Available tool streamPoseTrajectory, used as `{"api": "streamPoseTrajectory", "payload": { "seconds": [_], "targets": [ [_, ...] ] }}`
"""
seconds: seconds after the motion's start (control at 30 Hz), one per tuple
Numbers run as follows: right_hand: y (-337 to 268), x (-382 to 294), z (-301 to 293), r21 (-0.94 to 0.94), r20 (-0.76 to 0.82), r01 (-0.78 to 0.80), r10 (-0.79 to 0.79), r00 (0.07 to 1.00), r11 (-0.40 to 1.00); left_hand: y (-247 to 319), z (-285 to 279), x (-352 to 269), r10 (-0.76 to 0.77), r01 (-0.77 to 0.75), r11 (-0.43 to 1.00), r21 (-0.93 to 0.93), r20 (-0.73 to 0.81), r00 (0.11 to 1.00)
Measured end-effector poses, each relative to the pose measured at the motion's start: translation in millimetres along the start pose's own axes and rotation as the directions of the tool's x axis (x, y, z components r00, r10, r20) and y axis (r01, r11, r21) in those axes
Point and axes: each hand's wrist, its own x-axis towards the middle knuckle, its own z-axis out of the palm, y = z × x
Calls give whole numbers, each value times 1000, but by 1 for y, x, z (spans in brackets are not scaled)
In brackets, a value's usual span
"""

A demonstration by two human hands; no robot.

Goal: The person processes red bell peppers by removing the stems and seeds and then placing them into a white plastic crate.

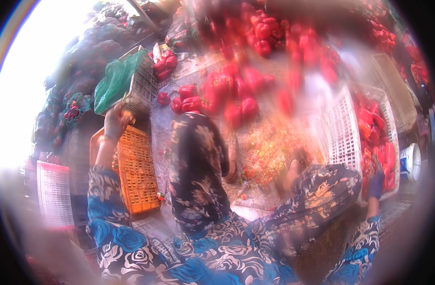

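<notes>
My left hand (115, 124) is raised over the orange plastic crate (138, 167), its fingers curled round a thin pale-green thing (124, 99); blur hides what it is. Inside the white plastic crate (342, 128) on the right are red bell peppers (374, 123), some of which look cut. Among them is my right hand (377, 183), in a dark blue glove. Its fingers blend into the peppers, so I cannot tell what they hold. Between my knees, a heap of pepper seeds and scraps (270, 149) covers part of the floor sheet.
Whole red bell peppers (217, 89) lie ahead on the floor. A green mesh bag (119, 76) drapes over a pale crate (144, 83). Filled net sacks (107, 46) are piled at the left. A white bucket (411, 162) and a tan crate (395, 92) stand at right.
</notes>
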Motion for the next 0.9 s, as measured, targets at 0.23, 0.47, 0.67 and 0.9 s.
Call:
{"api": "streamPoseTrajectory", "payload": {
  "seconds": [0.23, 0.47, 0.67, 0.9],
  "targets": [
    [-100, -20, 42, 233, 63, 7, -22, 998, 973, -70, 9, -70, -699, 466, 431, 773, -40, 714],
    [-162, 34, 122, 191, 474, -352, 228, 851, 917, -10, 275, 36, 80, 8, 972, -234, 366, 927],
    [-139, 33, 214, -33, 701, -470, 356, 618, 882, 76, 404, 78, -33, -59, 993, 104, 711, 702],
    [-165, 46, 245, -22, 678, -699, 524, 515, 715, 98, 432, 96, -238, 187, 970, 152, 738, 631]
  ]
}}
